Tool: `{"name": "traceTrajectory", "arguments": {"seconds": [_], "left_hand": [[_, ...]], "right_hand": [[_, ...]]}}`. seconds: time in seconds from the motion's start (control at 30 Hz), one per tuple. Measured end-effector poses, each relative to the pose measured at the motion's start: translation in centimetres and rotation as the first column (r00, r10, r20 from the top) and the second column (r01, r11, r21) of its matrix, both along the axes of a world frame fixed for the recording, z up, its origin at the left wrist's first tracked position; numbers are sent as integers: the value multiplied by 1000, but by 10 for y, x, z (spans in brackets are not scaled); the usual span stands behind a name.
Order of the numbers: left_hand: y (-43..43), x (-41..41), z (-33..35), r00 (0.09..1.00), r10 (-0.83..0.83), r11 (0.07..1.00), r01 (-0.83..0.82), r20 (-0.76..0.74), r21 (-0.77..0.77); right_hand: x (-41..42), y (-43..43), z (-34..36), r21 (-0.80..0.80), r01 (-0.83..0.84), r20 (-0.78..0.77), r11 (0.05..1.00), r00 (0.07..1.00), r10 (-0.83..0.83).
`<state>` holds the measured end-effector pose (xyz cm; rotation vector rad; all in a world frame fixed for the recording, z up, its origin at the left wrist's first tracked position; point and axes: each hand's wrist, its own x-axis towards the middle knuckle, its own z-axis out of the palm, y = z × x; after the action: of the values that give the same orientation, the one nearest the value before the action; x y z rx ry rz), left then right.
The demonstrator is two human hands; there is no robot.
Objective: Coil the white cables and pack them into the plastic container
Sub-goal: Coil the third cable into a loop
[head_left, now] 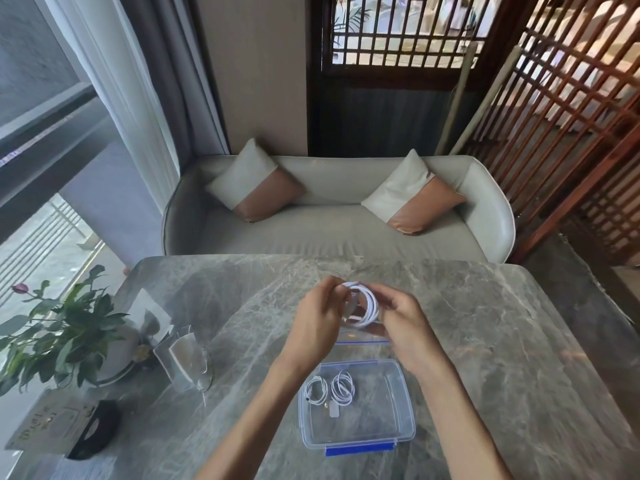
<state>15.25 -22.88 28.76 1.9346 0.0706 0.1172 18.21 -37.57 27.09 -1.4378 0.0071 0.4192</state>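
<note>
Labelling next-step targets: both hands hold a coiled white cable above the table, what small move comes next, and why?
Probably lower the coiled white cable into the clear plastic container with blue clips. The left hand and right hand hold it looped above the grey marble table; two coiled cables already lie inside, with room beside them.

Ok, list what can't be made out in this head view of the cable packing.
- The coil's loose end and plugs: covered by the left hand and right hand.
- The lid beyond the plastic container: mostly hidden by both hands, only a blue-edged strip shows.
- The small item beside the two packed coils: too small to identify.
- Print on the card at lower left: blurred.
</note>
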Motion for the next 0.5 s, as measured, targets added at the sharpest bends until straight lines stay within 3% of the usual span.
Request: {"name": "traceTrajectory", "arguments": {"seconds": [0.13,0.2,0.3,0.37,0.43,0.5], "left_hand": [[-2,-3,-2,998,18,977,-31,65,211],[-4,-5,-5,996,9,954,-36,91,296],[-4,-6,-6,993,27,938,-65,114,342],[-3,-4,-6,989,53,929,-98,135,356],[-3,-2,-7,987,67,902,-124,148,413],[-8,-3,-8,987,56,880,-119,148,460]], "right_hand": [[-4,-1,-7,286,47,-312,957,949,46],[-6,0,-10,372,73,-382,925,921,81],[-10,-2,-12,508,100,-394,856,910,128],[-13,-8,-13,638,149,-397,756,904,157],[-17,-9,-13,714,113,-321,691,930,180],[-21,-3,-13,656,28,-195,754,972,134]]}}
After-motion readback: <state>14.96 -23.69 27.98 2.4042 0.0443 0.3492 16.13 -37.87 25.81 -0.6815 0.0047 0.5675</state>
